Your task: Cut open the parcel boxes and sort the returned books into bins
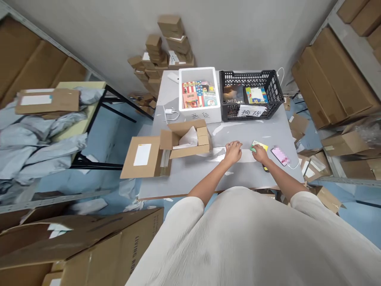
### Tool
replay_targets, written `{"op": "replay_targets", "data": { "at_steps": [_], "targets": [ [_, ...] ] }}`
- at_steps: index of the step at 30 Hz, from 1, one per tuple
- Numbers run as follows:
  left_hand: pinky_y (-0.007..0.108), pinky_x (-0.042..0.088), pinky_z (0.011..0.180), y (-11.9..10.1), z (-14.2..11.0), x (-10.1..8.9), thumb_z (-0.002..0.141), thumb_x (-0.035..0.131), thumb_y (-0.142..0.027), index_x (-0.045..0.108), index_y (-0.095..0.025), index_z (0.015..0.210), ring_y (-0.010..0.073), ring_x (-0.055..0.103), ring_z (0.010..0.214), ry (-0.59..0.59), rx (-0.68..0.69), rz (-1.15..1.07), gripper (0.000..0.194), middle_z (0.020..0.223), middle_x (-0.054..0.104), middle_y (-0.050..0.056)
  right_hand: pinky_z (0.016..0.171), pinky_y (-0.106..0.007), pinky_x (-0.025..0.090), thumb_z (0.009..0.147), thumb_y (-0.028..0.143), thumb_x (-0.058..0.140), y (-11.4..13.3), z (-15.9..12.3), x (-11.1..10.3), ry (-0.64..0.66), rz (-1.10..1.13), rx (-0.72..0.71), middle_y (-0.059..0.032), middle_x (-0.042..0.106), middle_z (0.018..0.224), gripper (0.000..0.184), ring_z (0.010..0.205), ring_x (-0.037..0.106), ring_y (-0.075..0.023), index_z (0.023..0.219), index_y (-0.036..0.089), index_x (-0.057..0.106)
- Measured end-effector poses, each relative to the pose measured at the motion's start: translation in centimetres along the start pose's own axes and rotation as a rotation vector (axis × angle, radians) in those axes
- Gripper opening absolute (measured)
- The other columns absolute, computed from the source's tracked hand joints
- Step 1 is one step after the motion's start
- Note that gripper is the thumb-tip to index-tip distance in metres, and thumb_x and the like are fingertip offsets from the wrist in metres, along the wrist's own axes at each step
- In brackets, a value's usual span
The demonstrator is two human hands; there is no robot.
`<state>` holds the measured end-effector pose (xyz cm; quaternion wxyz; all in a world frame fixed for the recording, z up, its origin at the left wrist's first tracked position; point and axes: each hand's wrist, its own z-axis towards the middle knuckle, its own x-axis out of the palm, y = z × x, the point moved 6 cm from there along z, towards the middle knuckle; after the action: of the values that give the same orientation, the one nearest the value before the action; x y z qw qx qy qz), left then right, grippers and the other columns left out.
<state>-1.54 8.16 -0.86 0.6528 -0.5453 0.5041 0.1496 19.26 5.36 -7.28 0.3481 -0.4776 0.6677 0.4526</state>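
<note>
My left hand (233, 151) rests on the table with its fingers bent and slightly apart, fingertips down at a white strip of paper (246, 156). The strip lies flat and runs between my two hands. To the right, my right hand (260, 154) is closed around a small green object (253, 149), mostly hidden by the fingers. Just behind that hand lies a yellow and white printed piece (263, 146), partly covered. Left of my left hand stands an open cardboard box (190, 151) with white wrapping (189, 139) inside.
A white foam box (200, 116) and a black plastic crate (252, 113), both with books, stand at the table's back. A pink-screened phone (280, 155) with a cable lies right. Cardboard boxes (172, 27) are stacked behind; a side table (97, 85) with grey parcels stands left.
</note>
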Motion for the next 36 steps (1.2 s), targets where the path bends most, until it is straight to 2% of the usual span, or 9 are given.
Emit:
{"op": "replay_targets", "data": {
  "at_steps": [3,7,12,18,22,26,29,32,36],
  "targets": [
    [0.056,0.034,0.124,-0.9,0.7,2.9,0.101,0.054,-0.015,0.069,-0.028,0.144,0.0341,0.052,0.148,0.079,-0.053,-0.017,0.047,0.158,0.062,0.014,0.111,-0.046,0.049,0.103,0.023,0.054,-4.0,-0.5,1.1,0.087,-0.042,0.096,-0.0213,0.060,0.160,0.052,0.140,0.058,-0.0381,0.152,0.015,0.067],
    [0.056,0.036,0.124,-1.8,1.2,6.7,0.102,0.055,-0.016,0.068,-0.027,0.144,0.0349,0.051,0.149,0.181,-0.123,-0.024,0.046,0.158,0.061,0.014,0.112,-0.047,0.046,0.102,0.023,0.055,-7.1,0.0,2.5,0.136,-0.092,0.096,-0.0225,0.055,0.164,0.052,0.144,0.053,-0.0386,0.152,0.016,0.064],
    [0.057,0.037,0.125,-2.5,1.8,10.3,0.101,0.056,-0.017,0.068,-0.027,0.145,0.0357,0.051,0.150,0.270,-0.185,-0.008,0.046,0.158,0.062,0.013,0.119,-0.053,0.039,0.101,0.028,0.061,-8.4,1.7,3.9,0.094,-0.106,0.068,-0.0246,0.043,0.175,0.057,0.152,0.044,-0.0415,0.157,0.017,0.057],
    [0.055,0.040,0.123,-2.7,1.8,12.3,0.102,0.056,-0.017,0.069,-0.027,0.143,0.0352,0.054,0.147,0.296,-0.216,-0.006,0.045,0.158,0.062,0.013,0.112,-0.054,0.040,0.102,0.023,0.055,-8.2,2.4,4.4,0.076,-0.111,-0.014,-0.0281,0.058,0.159,0.046,0.140,0.052,-0.0425,0.147,0.014,0.065],
    [0.056,0.043,0.121,-2.8,2.0,12.6,0.101,0.057,-0.017,0.070,-0.028,0.144,0.0362,0.055,0.145,0.306,-0.215,0.009,0.046,0.157,0.063,0.013,0.107,-0.052,0.040,0.103,0.023,0.054,-7.9,2.6,3.5,0.116,-0.074,-0.040,-0.0288,0.071,0.139,0.036,0.128,0.062,-0.0416,0.132,0.014,0.075],
    [0.050,0.046,0.118,-3.6,2.9,11.1,0.104,0.056,-0.019,0.064,-0.027,0.154,0.0346,0.058,0.142,0.236,-0.135,-0.018,0.051,0.160,0.061,0.013,0.108,-0.053,0.036,0.103,0.019,0.050,-6.4,2.6,0.7,0.078,-0.047,-0.194,-0.0285,0.077,0.119,0.036,0.117,0.066,-0.0397,0.122,0.012,0.081],
    [0.050,0.043,0.118,-3.7,3.3,8.8,0.108,0.053,-0.023,0.061,-0.029,0.159,0.0344,0.053,0.147,0.089,-0.131,0.015,0.052,0.166,0.056,0.014,0.115,-0.053,0.032,0.103,0.016,0.049,-4.1,2.1,-2.1,-0.037,-0.007,-0.353,-0.0254,0.078,0.120,0.038,0.120,0.062,-0.0387,0.125,0.016,0.080],
    [0.053,0.042,0.116,-3.0,3.1,7.1,0.111,0.049,-0.026,0.072,-0.031,0.145,0.0349,0.055,0.142,0.007,-0.185,0.035,0.041,0.153,0.066,0.014,0.122,-0.053,0.029,0.105,0.015,0.049,-1.7,1.3,-4.0,-0.068,0.037,-0.459,-0.0205,0.079,0.119,0.038,0.122,0.059,-0.0370,0.124,0.021,0.081],
    [0.050,0.046,0.109,-0.8,1.8,7.0,0.109,0.052,-0.026,0.083,-0.027,0.121,0.0335,0.067,0.121,0.001,-0.281,-0.121,0.033,0.121,0.080,0.013,0.126,-0.054,0.031,0.108,0.023,0.049,0.0,0.1,-4.6,-0.183,0.148,-0.399,-0.0178,0.072,0.144,0.040,0.139,0.054,-0.0360,0.139,0.023,0.075]
  ]
}}
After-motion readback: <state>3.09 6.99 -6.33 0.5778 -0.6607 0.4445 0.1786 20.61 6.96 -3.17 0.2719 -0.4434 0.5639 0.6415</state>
